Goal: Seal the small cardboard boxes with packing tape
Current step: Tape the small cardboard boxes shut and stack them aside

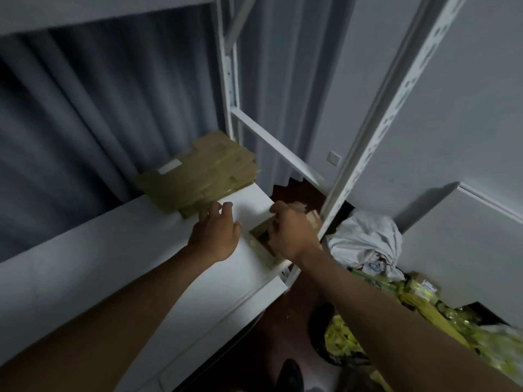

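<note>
On the white shelf [85,264], the left hand [216,232] is laid flat, fingers relaxed, beside flattened cardboard boxes [198,172] bearing a blank white label. A small cardboard box [261,236] at the shelf edge is gripped by the right hand [291,232]. No writing is legible.

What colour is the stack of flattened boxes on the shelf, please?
Tan-brown cardboard stack, seen in the head view.

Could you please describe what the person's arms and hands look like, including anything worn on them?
Both forearms are bare as far as the frame shows, with no sleeves visible. The left hand and right hand wear no gloves, and no watch or bracelet shows at either wrist.
</note>
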